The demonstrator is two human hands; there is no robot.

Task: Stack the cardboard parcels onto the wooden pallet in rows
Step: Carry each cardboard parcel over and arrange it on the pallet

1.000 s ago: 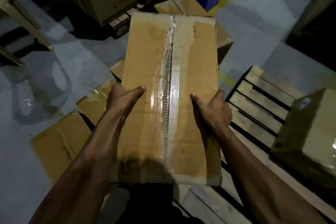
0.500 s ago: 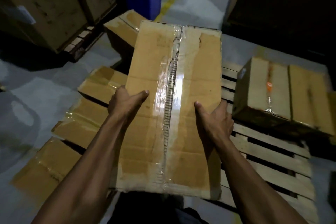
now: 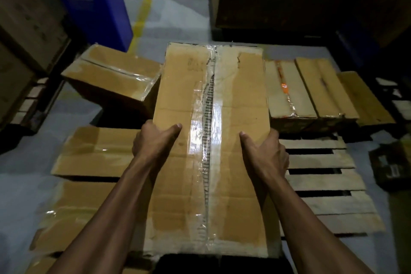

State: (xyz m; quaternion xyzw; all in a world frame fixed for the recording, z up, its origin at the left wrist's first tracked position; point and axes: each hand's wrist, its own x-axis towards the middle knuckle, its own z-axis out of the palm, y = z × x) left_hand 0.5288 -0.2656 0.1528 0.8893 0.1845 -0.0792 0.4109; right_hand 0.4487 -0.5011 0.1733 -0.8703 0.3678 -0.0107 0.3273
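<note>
Long taped parcel (image 3: 233, 118) gripped at both sides — left hand (image 3: 153, 142), right hand (image 3: 266, 155) — above the wooden pallet (image 3: 322, 176).

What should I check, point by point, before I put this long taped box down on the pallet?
1. Grip: left hand and right hand each hold a long side of the carried parcel, thumbs on top: ok.
2. Bare slats on the wooden pallet in front of the row: ok.
3. Existing row of parcels at the far edge looks flat and aligned: ok.
4. Top tape seam of the carried parcel closed: ok.
5. Space directly under the parcel: cannot tell, it is hidden.
6. Parcels on the floor near your feet: not ok, mind your step.
</note>
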